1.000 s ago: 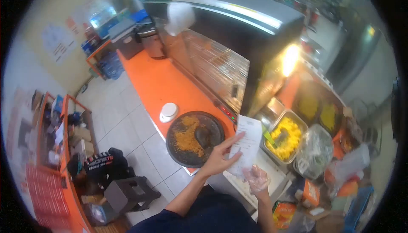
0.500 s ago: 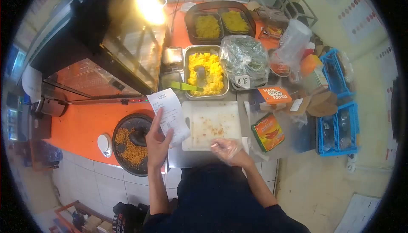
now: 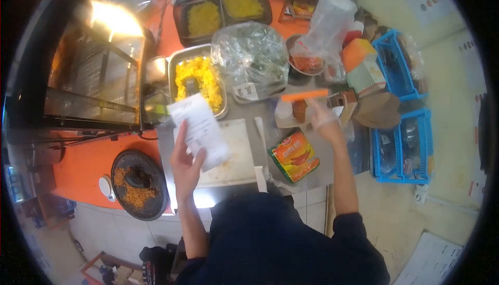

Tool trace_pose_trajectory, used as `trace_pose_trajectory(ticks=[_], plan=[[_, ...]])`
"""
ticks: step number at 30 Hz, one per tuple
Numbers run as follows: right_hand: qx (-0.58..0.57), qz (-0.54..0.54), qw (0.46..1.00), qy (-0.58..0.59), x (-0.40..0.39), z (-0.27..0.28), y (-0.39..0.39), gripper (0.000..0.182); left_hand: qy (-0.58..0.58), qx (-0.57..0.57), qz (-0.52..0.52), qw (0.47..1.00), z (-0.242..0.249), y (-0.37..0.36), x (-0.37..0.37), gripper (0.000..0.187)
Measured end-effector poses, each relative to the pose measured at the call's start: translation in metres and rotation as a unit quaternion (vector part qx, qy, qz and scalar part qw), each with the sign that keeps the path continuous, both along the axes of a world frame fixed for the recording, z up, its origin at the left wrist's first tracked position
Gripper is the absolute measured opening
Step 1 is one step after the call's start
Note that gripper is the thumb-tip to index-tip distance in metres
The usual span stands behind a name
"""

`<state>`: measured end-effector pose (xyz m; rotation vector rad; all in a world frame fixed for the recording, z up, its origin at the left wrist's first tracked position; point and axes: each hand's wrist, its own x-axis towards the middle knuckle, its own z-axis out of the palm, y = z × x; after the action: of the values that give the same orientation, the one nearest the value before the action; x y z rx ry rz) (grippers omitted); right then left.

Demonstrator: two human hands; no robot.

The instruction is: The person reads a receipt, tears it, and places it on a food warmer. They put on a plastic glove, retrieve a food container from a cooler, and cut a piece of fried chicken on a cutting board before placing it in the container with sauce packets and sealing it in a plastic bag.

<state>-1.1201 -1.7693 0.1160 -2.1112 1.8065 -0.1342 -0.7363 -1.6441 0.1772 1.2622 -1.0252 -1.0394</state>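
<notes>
My left hand [image 3: 186, 161] holds a printed paper receipt [image 3: 201, 131] between thumb and fingers, over the left part of a white cutting board [image 3: 236, 152]. My right hand [image 3: 325, 120], in a clear plastic glove and blurred, grips the orange lid [image 3: 305, 95] of a small food box [image 3: 285, 120]. The lid stands raised, almost edge-on to me. A brown piece of food [image 3: 299, 111] shows inside the box. Just below lies a green and orange packet [image 3: 294, 155] with chillies printed on it.
A tray of yellow food [image 3: 223, 109] and a plastic-wrapped bundle of greens [image 3: 249, 56] stand beyond the board. A stone mortar [image 3: 158, 173] with brown crumbs is at left, near a lit glass case [image 3: 93, 77]. Blue baskets [image 3: 400, 144] hang at right.
My right hand has moved from the cutting board to the box at the right, and its orange lid is now raised. My left hand still holds the receipt. The view has shifted right.
</notes>
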Motion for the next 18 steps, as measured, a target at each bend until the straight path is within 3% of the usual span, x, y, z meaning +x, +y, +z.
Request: trace_pose_trajectory(ticks=[1, 4, 7, 10, 13, 14, 16, 18], plan=[[-0.017, 0.004, 0.998, -0.063, -0.004, 0.006, -0.014, 0.051, 0.002, -0.002, -0.016, 1.0, 0.001, -0.008, -0.014, 0.076], [-0.016, 0.07, 0.997, -0.017, -0.021, -0.005, -0.045, 0.058, 0.038, 0.002, -0.053, 0.998, 0.001, -0.027, -0.044, 0.076], [-0.01, 0.093, 0.995, -0.033, -0.027, -0.01, -0.052, 0.047, 0.036, -0.009, -0.068, 0.997, 0.0, -0.034, -0.052, 0.077], [0.138, 0.253, 0.956, -0.055, -0.001, 0.041, -0.057, 0.035, 0.025, -0.022, -0.061, 0.998, 0.007, -0.032, -0.05, 0.079], [0.133, 0.171, 0.95, -0.224, 0.038, 0.064, -0.072, 0.028, 0.039, -0.018, -0.044, 0.998, 0.0, -0.027, -0.046, 0.082], [0.08, 0.159, 0.954, -0.241, 0.053, 0.068, -0.084, 0.028, 0.036, -0.02, -0.043, 0.998, 0.0, -0.027, -0.047, 0.083], [-0.164, 0.191, 0.932, -0.261, 0.089, 0.034, -0.119, 0.026, 0.028, -0.021, -0.038, 0.999, 0.003, -0.027, -0.048, 0.084], [-0.12, 0.254, 0.955, -0.095, 0.105, -0.027, -0.169, 0.027, 0.032, -0.037, -0.049, 0.998, 0.014, -0.029, -0.05, 0.085]])
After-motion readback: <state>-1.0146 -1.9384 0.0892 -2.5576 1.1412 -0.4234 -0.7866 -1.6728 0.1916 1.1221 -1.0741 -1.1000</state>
